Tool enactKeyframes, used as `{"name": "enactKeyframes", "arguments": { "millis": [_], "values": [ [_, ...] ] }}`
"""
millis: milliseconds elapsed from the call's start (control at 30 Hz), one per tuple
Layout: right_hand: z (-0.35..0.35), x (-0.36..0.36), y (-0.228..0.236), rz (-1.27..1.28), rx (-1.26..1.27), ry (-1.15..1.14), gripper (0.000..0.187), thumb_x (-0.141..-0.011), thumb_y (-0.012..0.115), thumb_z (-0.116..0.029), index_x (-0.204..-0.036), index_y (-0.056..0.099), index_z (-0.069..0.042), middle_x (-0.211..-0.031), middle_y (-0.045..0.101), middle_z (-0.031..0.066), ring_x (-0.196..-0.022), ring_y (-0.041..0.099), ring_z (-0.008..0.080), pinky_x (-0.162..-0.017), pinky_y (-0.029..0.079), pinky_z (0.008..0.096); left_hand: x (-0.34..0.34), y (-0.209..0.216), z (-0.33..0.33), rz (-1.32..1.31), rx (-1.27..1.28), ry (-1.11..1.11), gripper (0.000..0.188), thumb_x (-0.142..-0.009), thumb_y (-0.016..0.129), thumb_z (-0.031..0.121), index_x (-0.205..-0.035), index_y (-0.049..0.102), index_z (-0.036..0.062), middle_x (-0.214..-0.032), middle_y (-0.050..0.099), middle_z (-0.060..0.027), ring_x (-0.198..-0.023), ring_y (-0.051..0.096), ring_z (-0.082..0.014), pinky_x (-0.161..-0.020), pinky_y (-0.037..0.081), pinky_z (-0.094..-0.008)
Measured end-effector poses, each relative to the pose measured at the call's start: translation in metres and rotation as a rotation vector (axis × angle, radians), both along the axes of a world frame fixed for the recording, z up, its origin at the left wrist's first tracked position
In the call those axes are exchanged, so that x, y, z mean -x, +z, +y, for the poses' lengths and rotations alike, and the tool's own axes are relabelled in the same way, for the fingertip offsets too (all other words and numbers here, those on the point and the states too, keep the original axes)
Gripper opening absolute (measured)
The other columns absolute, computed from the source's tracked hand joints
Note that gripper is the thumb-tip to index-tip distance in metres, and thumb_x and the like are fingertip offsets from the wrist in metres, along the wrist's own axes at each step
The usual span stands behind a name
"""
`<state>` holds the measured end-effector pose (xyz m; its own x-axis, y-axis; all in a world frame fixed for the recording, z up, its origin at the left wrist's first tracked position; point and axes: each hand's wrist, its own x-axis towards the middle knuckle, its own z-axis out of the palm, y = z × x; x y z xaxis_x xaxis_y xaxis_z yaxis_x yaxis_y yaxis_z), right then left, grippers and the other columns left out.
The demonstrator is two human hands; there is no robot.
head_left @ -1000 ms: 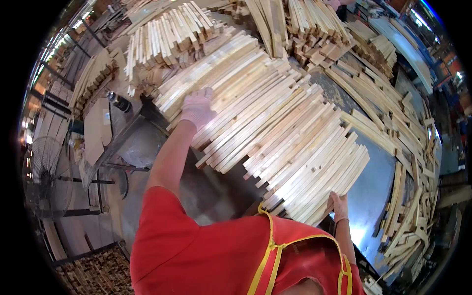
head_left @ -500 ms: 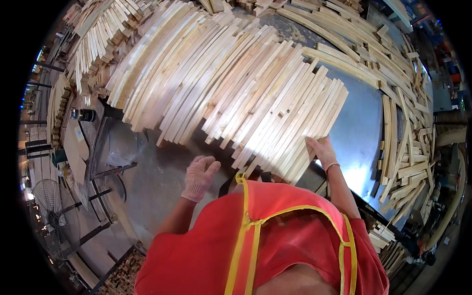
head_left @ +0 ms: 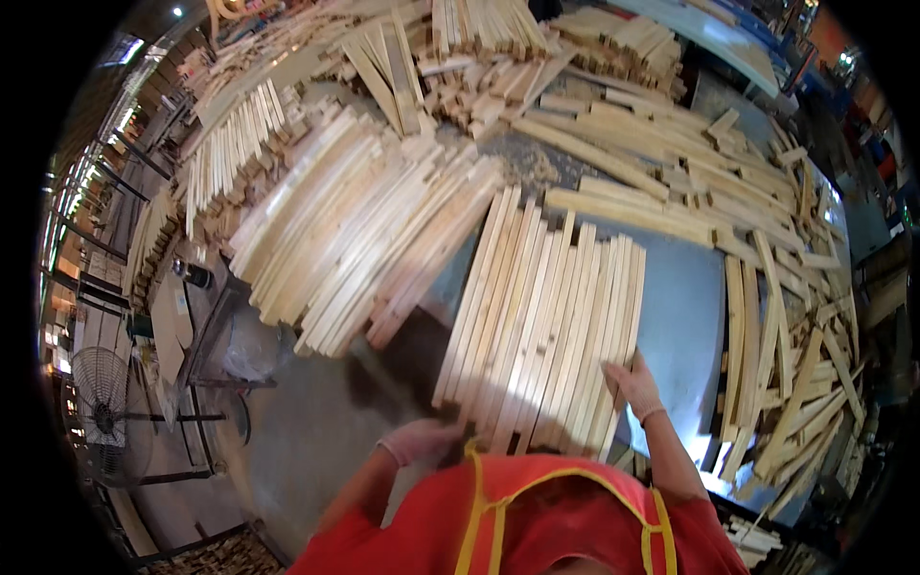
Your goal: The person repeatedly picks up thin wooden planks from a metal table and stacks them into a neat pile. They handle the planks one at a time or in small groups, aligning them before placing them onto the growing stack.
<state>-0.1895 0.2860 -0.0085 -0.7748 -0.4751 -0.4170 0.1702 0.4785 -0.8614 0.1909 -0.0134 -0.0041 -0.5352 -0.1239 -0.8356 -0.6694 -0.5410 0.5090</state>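
Note:
A row of pale wooden strips (head_left: pixel 551 326) lies side by side in front of me on the grey metal table. My right hand (head_left: pixel 632 385), in a light work glove, grips the right edge of this row near its close end. At the row's lower left corner is my left hand (head_left: pixel 422 443), also gloved. It is blurred, and its fingertips are hard to make out against the strip ends. A second group of wooden strips (head_left: pixel 355 240) fans out farther left, with a gap between it and the row by my hands.
Loose wooden pieces (head_left: pixel 795 355) lie heaped along the right side. Stacks of strips (head_left: pixel 230 158) and short blocks (head_left: pixel 489 91) stand at the far side. A dark cylindrical container (head_left: pixel 192 273) sits at the left, above a caged fan (head_left: pixel 101 402). The metal tabletop (head_left: pixel 680 297) shows right of the row.
The near row has separated from the strips on the left and turned more upright. My left hand has moved from beside the strips to the row's lower left corner. The view has shifted.

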Motion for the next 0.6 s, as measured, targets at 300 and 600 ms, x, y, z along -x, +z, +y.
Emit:
{"name": "enactKeyframes", "arguments": {
  "millis": [300,600],
  "values": [
    [-0.028,0.048,0.030,-0.109,-0.415,0.218,0.077,-0.090,0.079,-0.049,-0.142,0.058,0.004,-0.114,0.077,0.0198,-0.106,0.074,0.0294,-0.095,0.057,0.0383,0.075,-0.053,-0.084,0.275,0.355,0.082,0.084,-0.092,0.076,0.017,-0.166,0.037,0.0110,-0.140,0.064,-0.0118,-0.128,0.063,-0.0249,-0.105,0.054,-0.0390],
    [-0.008,0.050,0.016,-0.316,-0.008,-0.017,0.058,-0.086,0.083,-0.015,-0.137,0.063,0.004,-0.118,0.076,0.0123,-0.102,0.072,0.0246,-0.090,0.058,0.0369,0.140,0.040,-0.022,0.560,0.034,0.256,0.107,-0.078,0.087,0.004,-0.169,0.030,0.0137,-0.153,0.056,-0.0085,-0.140,0.055,-0.0239,-0.119,0.044,-0.0398]
  ]
}}
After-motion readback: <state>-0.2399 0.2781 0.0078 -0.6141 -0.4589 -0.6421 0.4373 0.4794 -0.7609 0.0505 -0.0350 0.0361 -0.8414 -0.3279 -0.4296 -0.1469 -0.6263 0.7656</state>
